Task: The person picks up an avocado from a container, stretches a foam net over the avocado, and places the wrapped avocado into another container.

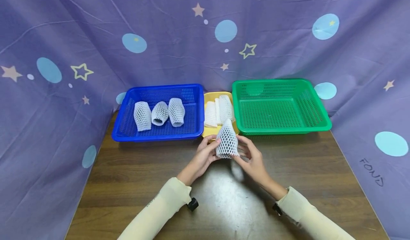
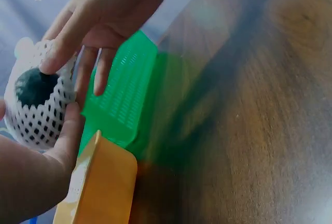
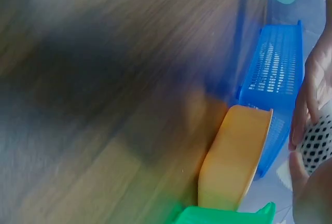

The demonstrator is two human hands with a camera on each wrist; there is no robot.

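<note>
Over the front edge of the yellow tray, both hands hold a white foam net sleeve (image 1: 227, 142), its narrow end pointing away. Inside its wide end the left wrist view shows a dark green, rounded item (image 2: 36, 86), mostly hidden by the net. My left hand (image 1: 202, 158) grips the sleeve's left side, thumb on top. On the other side my right hand (image 1: 254, 160) pinches the net near its wide rim, with its thumb by the dark item in the left wrist view. Flat foam net sleeves (image 1: 210, 114) lie in the yellow tray (image 1: 209, 132) just beyond.
To the left, a blue basket (image 1: 157, 137) contains three puffed-out foam net sleeves (image 1: 142, 116). A green basket (image 1: 282, 130) with slotted walls stands to the right, against the yellow tray. Behind them hangs a purple patterned curtain (image 1: 179, 62); the wooden table (image 1: 134, 183) extends toward me.
</note>
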